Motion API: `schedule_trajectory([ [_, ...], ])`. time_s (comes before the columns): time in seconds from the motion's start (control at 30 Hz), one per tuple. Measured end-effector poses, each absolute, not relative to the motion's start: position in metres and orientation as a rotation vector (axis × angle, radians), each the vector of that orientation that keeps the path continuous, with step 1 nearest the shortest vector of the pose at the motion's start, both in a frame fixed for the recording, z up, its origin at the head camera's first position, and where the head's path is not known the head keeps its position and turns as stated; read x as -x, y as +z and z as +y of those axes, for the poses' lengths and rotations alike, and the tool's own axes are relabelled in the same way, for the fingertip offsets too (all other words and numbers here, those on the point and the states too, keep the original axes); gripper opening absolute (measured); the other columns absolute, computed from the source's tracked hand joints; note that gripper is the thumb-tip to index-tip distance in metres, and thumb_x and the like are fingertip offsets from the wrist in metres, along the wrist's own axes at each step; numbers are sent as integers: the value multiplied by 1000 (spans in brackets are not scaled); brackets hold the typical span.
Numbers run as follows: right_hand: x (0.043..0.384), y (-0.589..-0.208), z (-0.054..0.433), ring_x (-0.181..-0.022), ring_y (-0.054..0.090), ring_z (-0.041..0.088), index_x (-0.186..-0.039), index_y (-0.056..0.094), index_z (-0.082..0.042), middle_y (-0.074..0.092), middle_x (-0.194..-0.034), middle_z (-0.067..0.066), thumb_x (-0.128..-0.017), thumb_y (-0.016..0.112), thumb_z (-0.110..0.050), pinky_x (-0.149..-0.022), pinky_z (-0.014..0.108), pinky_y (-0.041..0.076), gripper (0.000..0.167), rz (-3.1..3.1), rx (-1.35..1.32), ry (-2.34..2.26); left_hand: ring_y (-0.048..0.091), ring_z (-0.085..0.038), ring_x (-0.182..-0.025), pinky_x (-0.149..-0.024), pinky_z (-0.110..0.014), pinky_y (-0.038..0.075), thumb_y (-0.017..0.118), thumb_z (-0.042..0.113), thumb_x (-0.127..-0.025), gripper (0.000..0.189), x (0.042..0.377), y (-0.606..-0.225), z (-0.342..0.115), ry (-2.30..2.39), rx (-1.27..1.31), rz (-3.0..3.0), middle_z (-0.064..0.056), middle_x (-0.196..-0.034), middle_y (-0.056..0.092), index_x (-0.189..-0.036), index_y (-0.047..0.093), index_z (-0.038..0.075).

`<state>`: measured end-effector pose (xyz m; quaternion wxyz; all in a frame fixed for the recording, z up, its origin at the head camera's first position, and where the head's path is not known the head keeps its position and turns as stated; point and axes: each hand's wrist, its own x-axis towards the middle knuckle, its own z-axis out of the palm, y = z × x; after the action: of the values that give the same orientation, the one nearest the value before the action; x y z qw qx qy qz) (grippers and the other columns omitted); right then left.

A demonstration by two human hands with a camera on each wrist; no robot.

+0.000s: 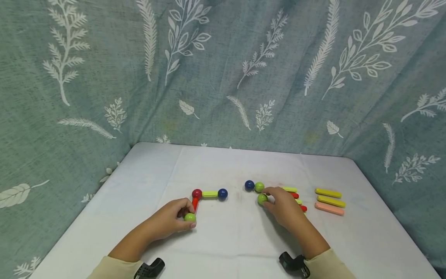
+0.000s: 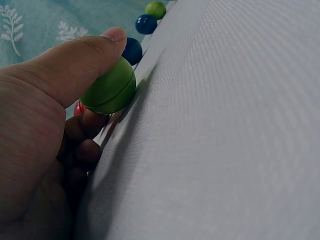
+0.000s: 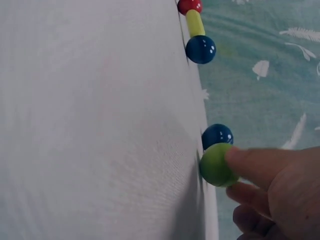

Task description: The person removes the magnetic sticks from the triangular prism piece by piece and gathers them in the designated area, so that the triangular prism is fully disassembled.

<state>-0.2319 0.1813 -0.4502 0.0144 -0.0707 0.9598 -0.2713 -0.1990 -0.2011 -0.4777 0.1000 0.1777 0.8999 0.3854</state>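
My left hand (image 1: 170, 219) grips a green ball (image 1: 189, 217) between thumb and fingers, low over the white table. A red stick (image 1: 195, 205) runs from near that ball up to a red ball (image 1: 197, 194). From there a yellow-green stick (image 1: 210, 194) leads right to a blue ball (image 1: 222, 194). In the left wrist view, the thumb presses on the gripped green ball (image 2: 111, 92). My right hand (image 1: 283, 207) pinches another green ball (image 1: 262, 199), also shown as a green ball (image 3: 216, 165) in the right wrist view.
Just beyond the right hand sit a blue ball (image 1: 249, 185) and a green ball (image 1: 259, 187). Several yellow-green and red sticks (image 1: 289, 189) lie partly hidden behind that hand. Farther right are two yellow sticks (image 1: 331, 202) and a pink one (image 1: 329, 209). A patterned curtain (image 1: 216, 77) surrounds the table (image 1: 216, 248).
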Motion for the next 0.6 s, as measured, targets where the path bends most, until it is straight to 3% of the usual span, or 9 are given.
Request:
schedule_trajectory([
  [0.1, 230, -447, 179, -122, 63, 26, -137, 67, -18, 66, -135, 4, -91, 83, -21, -102, 49, 54, 49, 2999, 215, -858, 56, -17, -89, -75, -26, 48, 88, 37, -85, 37, 199, -478, -202, 1139, -523, 2663, 4, -94, 60, -105, 60, 23],
  [0.33, 222, -441, 157, -93, 58, 19, -128, 72, -15, 69, -123, 4, -91, 84, -21, -84, 35, 54, 39, 2990, 358, -969, 55, -16, -88, -75, -27, 47, 88, 37, -85, 37, 200, -478, -203, 1149, -523, 2655, 4, -94, 60, -105, 60, 23],
  [0.6, 214, -440, 118, -86, 57, 14, -126, 72, -18, 70, -118, -1, -93, 81, -26, -72, 28, 50, 35, 2863, 501, -968, 55, -16, -89, -76, -26, 47, 88, 37, -86, 37, 199, -477, -203, 1141, -527, 2654, 4, -94, 60, -105, 60, 23],
])
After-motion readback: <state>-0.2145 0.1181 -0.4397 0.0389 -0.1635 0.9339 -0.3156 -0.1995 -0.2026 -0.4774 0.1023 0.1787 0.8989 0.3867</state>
